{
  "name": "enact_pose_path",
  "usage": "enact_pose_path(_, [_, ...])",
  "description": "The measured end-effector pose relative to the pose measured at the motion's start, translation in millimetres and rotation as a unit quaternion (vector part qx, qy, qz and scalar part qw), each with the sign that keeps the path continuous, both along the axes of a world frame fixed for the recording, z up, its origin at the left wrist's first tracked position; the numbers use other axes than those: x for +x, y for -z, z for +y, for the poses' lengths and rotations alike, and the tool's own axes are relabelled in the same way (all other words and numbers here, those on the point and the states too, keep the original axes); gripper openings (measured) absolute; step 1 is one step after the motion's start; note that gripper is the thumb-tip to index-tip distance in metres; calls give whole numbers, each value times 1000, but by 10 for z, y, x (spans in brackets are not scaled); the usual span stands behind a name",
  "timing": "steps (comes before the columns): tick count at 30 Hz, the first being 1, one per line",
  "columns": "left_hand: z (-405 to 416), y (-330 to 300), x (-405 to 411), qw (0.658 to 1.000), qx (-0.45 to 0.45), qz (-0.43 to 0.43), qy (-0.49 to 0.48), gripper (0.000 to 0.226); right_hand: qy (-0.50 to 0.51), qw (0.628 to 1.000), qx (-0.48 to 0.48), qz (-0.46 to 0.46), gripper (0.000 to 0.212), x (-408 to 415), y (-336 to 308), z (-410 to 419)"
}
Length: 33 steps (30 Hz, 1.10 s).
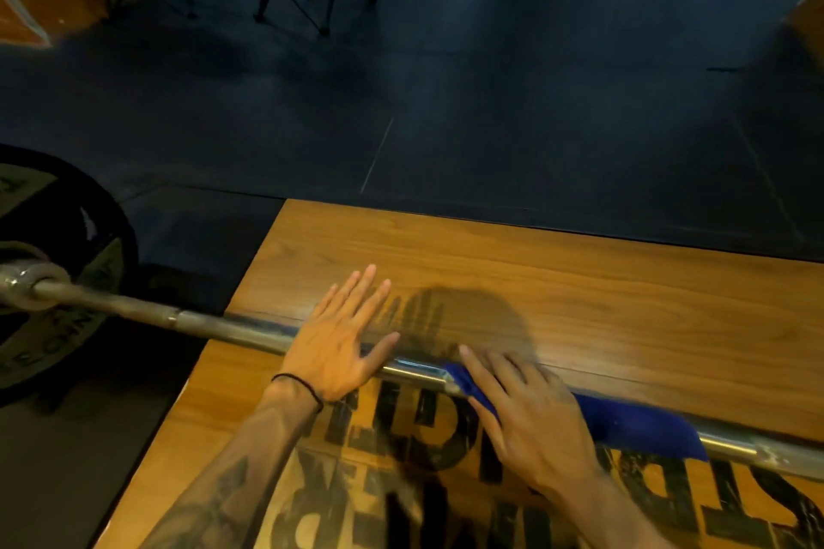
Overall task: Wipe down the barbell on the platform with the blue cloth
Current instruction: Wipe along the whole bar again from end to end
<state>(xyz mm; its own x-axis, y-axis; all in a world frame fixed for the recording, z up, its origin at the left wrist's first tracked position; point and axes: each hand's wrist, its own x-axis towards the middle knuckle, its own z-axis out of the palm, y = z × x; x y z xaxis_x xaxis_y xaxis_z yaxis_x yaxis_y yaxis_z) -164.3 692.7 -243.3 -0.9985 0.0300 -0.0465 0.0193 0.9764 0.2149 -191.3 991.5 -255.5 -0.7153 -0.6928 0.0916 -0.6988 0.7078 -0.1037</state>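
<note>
Flat and open, the left hand [341, 337] lies across the barbell [232, 330], fingers straight, thumb along the shaft. At far left a black weight plate [67, 276] sits on the bar's end, on dark rubber flooring [446, 103]. The bar runs rightward over the wooden platform [579, 303]. Right of the left hand, the right hand [530, 419] presses the blue cloth [633, 419] onto the shaft with straight fingers; the cloth drapes over the bar.

The bar [232, 328] runs off the right edge, its right end unseen. The right hand [530, 419] hides part of the cloth [642, 423], and the cloth hides the bar beneath. The plate [53, 263] is cut by the left edge. The platform [579, 281] lettering is partly cut off below.
</note>
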Motion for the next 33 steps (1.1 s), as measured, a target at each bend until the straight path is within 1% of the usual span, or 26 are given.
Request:
enact_pose_path(2, [-137,-1,15,1000,4,13,-14,72,-3,1000,-9,1,57,39,33,-16])
enact_pose_path(4, [-182,2,10,998,15,46,-44,69,13,999,-30,10,57,40,46,-40])
enact_pose_path(7, [-169,35,-45,994,-22,94,-50,64,45,996,-71,36,50,36,22,-314])
enact_pose_path(9, [-147,63,-70,994,-39,87,-55,63,44,996,-65,35,49,46,10,-646])
enact_pose_path(11, [-130,66,-69,995,-45,61,-67,65,36,998,-53,23,51,86,-24,-945])
enact_pose_path(13, [-128,50,-89,995,-49,37,-79,69,13,998,-52,27,53,94,-16,-1012])
enact_pose_path(15, [-115,13,-99,995,-43,22,-84,72,-5,998,-55,40,55,81,-16,-795])
enact_pose_path(17, [-108,-12,-97,996,-35,17,-84,72,9,998,-39,44,57,111,-1,-391])
enact_pose_path(20, [-114,-26,-67,998,-21,12,-63,70,78,995,-18,57,58,178,64,335])
enact_pose_path(22, [-113,-12,-28,999,-17,20,-47,68,130,989,-6,70,58,243,61,605])
enact_pose_path(24, [-125,-7,-16,999,-13,32,-41,67,171,982,-17,74,58,314,89,426])
enact_pose_path(26, [-139,-2,-12,998,-9,40,-42,67,177,982,-39,60,61,413,96,-75])
enact_pose_path(30, [-182,44,-56,997,-1,65,-37,69,100,991,-54,64,64,488,126,-1143])
enact_pose_path(31, [-185,55,-66,997,2,70,-40,70,86,993,-58,62,64,477,115,-1267])
enact_pose_path(33, [-198,61,-96,997,13,71,-33,72,56,995,-51,59,64,423,106,-1216])
